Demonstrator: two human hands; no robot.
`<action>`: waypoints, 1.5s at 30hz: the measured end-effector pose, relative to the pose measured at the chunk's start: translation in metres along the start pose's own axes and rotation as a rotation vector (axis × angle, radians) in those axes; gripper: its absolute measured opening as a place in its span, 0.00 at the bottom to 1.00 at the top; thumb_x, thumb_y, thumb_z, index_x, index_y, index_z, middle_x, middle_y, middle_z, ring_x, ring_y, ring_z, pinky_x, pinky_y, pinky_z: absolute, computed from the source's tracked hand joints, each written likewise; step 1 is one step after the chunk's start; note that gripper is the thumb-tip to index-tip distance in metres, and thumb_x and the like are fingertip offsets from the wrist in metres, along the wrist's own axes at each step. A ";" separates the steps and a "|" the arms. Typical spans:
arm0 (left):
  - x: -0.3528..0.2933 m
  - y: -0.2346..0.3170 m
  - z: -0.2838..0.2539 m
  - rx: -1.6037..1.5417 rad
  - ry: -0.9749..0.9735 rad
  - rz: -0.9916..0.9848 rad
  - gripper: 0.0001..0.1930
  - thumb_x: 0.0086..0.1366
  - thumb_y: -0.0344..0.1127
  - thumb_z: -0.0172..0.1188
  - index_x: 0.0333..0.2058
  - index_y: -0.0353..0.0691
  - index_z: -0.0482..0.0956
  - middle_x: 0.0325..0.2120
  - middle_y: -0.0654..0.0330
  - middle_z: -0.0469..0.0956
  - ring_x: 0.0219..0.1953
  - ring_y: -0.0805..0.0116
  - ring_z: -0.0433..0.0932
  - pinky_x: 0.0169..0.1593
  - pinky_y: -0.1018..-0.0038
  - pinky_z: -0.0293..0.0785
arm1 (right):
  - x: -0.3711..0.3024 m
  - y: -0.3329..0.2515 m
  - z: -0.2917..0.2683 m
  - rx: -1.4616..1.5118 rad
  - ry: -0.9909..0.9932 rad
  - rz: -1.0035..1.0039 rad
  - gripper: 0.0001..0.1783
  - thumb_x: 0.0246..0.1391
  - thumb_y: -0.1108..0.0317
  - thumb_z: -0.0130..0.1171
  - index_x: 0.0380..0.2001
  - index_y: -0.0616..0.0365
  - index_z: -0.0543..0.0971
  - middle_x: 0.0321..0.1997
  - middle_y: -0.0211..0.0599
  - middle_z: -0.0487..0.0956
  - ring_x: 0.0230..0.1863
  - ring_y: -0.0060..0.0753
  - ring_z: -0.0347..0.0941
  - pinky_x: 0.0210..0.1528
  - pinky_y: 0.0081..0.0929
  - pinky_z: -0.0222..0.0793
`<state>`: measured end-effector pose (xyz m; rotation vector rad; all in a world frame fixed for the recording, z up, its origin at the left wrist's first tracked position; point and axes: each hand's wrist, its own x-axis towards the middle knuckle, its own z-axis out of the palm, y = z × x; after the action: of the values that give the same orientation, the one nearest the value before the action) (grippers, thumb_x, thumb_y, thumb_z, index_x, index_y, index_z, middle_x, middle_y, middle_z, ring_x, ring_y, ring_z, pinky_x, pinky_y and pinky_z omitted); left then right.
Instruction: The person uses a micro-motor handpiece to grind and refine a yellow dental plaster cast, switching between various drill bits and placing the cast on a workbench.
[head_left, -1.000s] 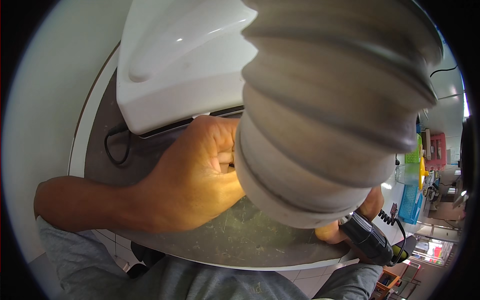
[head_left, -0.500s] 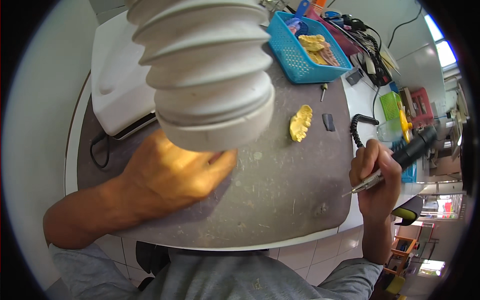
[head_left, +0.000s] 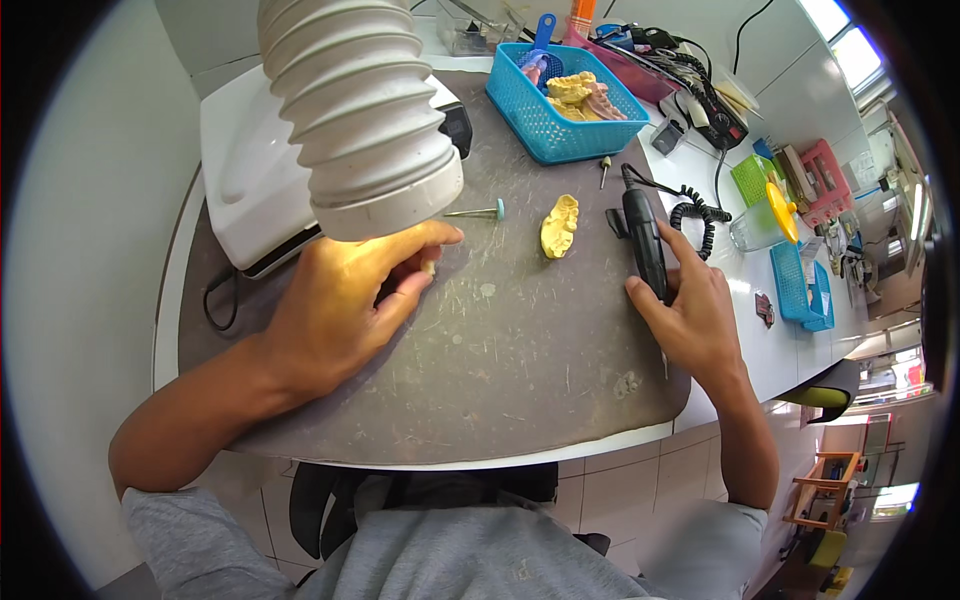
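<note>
My left hand (head_left: 335, 315) rests on the grey-brown mat below the hose mouth, its fingers curled with thumb and index close together. A small pale piece (head_left: 428, 268), perhaps a tooth crown, shows between those fingertips; most of it is hidden. On the right side of the mat, my right hand (head_left: 700, 310) is around a black rotary handpiece (head_left: 645, 240), thumb on one side and fingers on the other. Its thin metal tip points toward me. Between the hands lies a yellow dental cast (head_left: 559, 228). A thin-shanked tool with a light blue head (head_left: 500, 210) lies farther left.
A ribbed white hose (head_left: 350, 100) hangs over my left hand, beside a white box-shaped machine (head_left: 245, 165). Behind the cast stands a blue basket (head_left: 567, 140) of dental casts. A small bur (head_left: 605, 172), a dark grey piece (head_left: 615, 222) and a coiled cord (head_left: 700, 215) lie nearby.
My right hand has brought the handpiece from the right edge onto the mat and turned it lengthwise. My left hand's fingertips and the pale piece now show. The whole view has shifted.
</note>
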<state>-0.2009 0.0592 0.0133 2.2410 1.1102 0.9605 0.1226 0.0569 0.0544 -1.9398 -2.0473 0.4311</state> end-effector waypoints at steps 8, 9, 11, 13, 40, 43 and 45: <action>-0.001 -0.006 0.004 -0.030 -0.015 -0.022 0.22 0.62 0.16 0.63 0.55 0.37 0.79 0.40 0.58 0.81 0.40 0.71 0.80 0.48 0.76 0.77 | 0.017 -0.002 0.009 -0.194 0.075 -0.120 0.35 0.60 0.53 0.66 0.62 0.68 0.74 0.14 0.38 0.74 0.14 0.34 0.69 0.23 0.35 0.62; 0.001 -0.006 0.005 -0.029 -0.017 -0.028 0.22 0.62 0.16 0.63 0.55 0.37 0.79 0.40 0.58 0.81 0.40 0.71 0.80 0.48 0.76 0.77 | 0.018 -0.001 0.008 -0.188 0.049 -0.119 0.37 0.60 0.48 0.65 0.60 0.68 0.75 0.15 0.39 0.77 0.16 0.39 0.74 0.24 0.38 0.66; -0.001 -0.004 0.001 -0.138 -0.028 -0.097 0.21 0.63 0.18 0.63 0.55 0.38 0.79 0.40 0.60 0.81 0.41 0.72 0.80 0.50 0.76 0.77 | 0.016 0.001 0.008 -0.187 0.066 -0.134 0.36 0.61 0.47 0.65 0.60 0.68 0.75 0.15 0.38 0.77 0.16 0.38 0.74 0.24 0.36 0.66; -0.003 -0.008 0.001 -0.095 -0.036 -0.098 0.21 0.64 0.19 0.63 0.56 0.38 0.79 0.40 0.60 0.81 0.41 0.73 0.79 0.50 0.76 0.77 | 0.013 -0.002 0.006 -0.201 0.077 -0.136 0.34 0.63 0.48 0.64 0.60 0.66 0.76 0.16 0.38 0.76 0.17 0.36 0.74 0.24 0.34 0.66; 0.030 0.008 0.032 -1.022 0.000 -0.473 0.10 0.71 0.27 0.63 0.49 0.36 0.77 0.48 0.58 0.80 0.48 0.74 0.81 0.56 0.76 0.77 | 0.045 -0.033 0.019 0.294 -0.145 -0.516 0.35 0.47 0.76 0.71 0.62 0.56 0.75 0.52 0.37 0.74 0.53 0.30 0.76 0.55 0.29 0.76; 0.026 0.006 0.032 -1.140 -0.002 -0.499 0.09 0.70 0.27 0.63 0.47 0.36 0.76 0.48 0.57 0.81 0.49 0.73 0.81 0.56 0.75 0.78 | 0.039 -0.044 0.017 0.668 -0.321 -0.293 0.35 0.49 0.80 0.68 0.63 0.60 0.73 0.55 0.34 0.72 0.56 0.26 0.75 0.58 0.28 0.77; 0.026 0.008 0.029 -1.171 -0.008 -0.517 0.09 0.70 0.26 0.63 0.47 0.36 0.76 0.48 0.56 0.81 0.48 0.72 0.82 0.55 0.75 0.79 | 0.038 -0.047 0.018 0.752 -0.375 -0.313 0.38 0.51 0.82 0.67 0.66 0.60 0.68 0.57 0.35 0.72 0.57 0.26 0.76 0.60 0.29 0.76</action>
<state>-0.1639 0.0732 0.0093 0.9565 0.7279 0.9789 0.0701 0.0923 0.0573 -1.1315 -1.9243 1.3305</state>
